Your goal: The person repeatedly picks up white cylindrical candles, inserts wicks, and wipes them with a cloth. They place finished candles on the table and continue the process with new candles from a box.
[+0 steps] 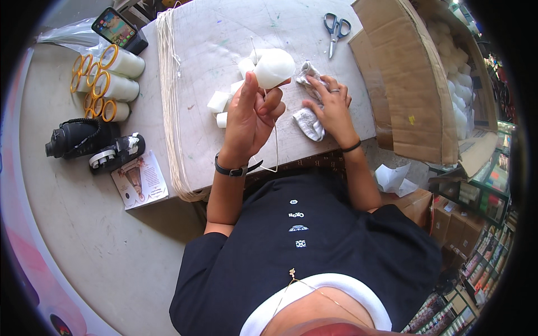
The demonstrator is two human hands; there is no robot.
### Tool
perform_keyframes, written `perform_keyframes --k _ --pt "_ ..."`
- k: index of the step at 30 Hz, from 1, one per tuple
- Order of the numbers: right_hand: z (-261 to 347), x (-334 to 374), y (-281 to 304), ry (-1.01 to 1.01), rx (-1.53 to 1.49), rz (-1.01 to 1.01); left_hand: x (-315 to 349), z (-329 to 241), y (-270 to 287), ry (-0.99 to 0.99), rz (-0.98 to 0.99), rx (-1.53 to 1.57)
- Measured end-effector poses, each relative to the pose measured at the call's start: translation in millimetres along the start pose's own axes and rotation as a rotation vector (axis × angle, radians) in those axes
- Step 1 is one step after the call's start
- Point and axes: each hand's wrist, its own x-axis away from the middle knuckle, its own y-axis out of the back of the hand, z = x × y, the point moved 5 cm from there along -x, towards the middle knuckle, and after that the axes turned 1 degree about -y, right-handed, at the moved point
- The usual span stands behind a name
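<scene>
The left hand (252,115) grips a white piece (276,66). To the right of this grip, the right hand (335,110) touches a cloth (308,123); whether it holds, I cannot tell.

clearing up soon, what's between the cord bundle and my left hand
In the head view, small white pieces lie on the table between the cord bundle and your left hand, nearer the hand.

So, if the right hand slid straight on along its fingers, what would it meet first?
Most likely the right hand would first meet the upper white cloth bundle, which it seems to touch; the exact depth is hard to judge.
</scene>
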Motion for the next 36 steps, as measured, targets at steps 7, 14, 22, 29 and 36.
perform_keyframes --k 7,14,22,29,36 --pt "-33 -11 2 -0.310 -0.961 -0.290 -5 6 -11 0.040 0.114 -0.056" --pt "40 -4 81 0.125 -1.095 -0.358 -4 17 -21 0.030 0.032 -0.203" --pt "78 -21 105 0.366 -0.707 -0.496 5 16 -9 -0.207 -0.097 -0.601" --pt "86 -25 107 0.560 -0.656 -0.494 2 24 -8 -0.049 -0.051 -0.288" --pt "88 -19 102 0.716 -0.621 -0.403 19 40 -13 0.210 -0.234 -0.005"
